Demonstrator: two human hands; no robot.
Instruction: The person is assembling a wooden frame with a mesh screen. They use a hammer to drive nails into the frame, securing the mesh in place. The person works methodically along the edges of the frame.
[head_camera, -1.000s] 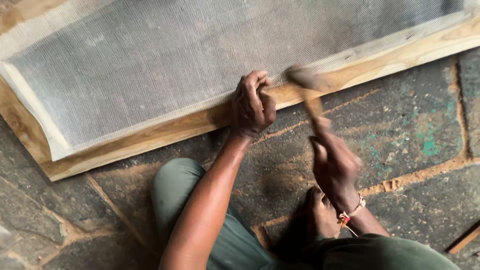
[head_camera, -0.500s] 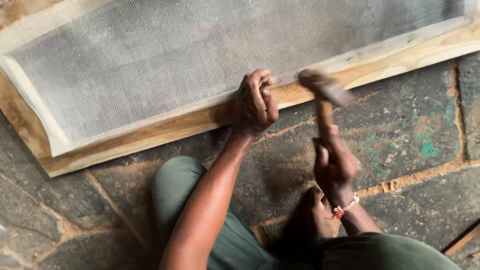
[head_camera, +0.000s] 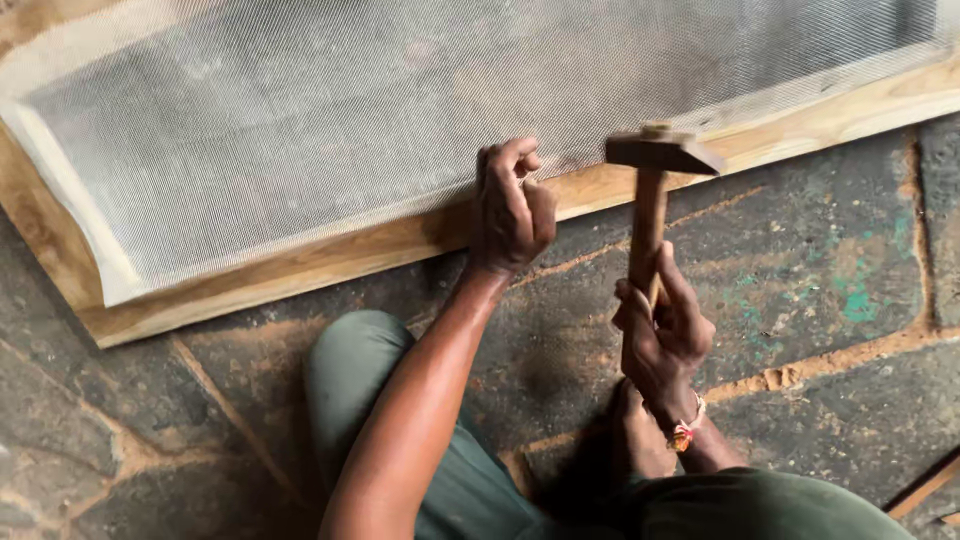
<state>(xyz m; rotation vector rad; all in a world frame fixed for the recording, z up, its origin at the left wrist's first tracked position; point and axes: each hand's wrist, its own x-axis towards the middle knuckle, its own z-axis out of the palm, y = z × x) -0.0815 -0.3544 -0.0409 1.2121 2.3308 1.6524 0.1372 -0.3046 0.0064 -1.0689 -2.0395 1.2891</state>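
Note:
A wooden frame (head_camera: 300, 262) lies on the stone floor, with grey wire mesh (head_camera: 330, 110) stretched over it. My left hand (head_camera: 512, 205) rests curled on the frame's near rail, fingertips pinched at the mesh edge; whatever it pinches is too small to see. My right hand (head_camera: 662, 335) grips the wooden handle of a hammer (head_camera: 655, 170). The hammer's dark metal head hangs raised just right of my left hand, above the rail.
Uneven dark stone paving (head_camera: 830, 290) with green stains spreads below the frame. My bent knee in green trousers (head_camera: 360, 375) sits close under my left arm. A thin wooden strip (head_camera: 925, 487) lies at the lower right edge.
The hammer has swung from striking near my left hand up and to the right, and now stands upright. My left hand has stayed on the rail.

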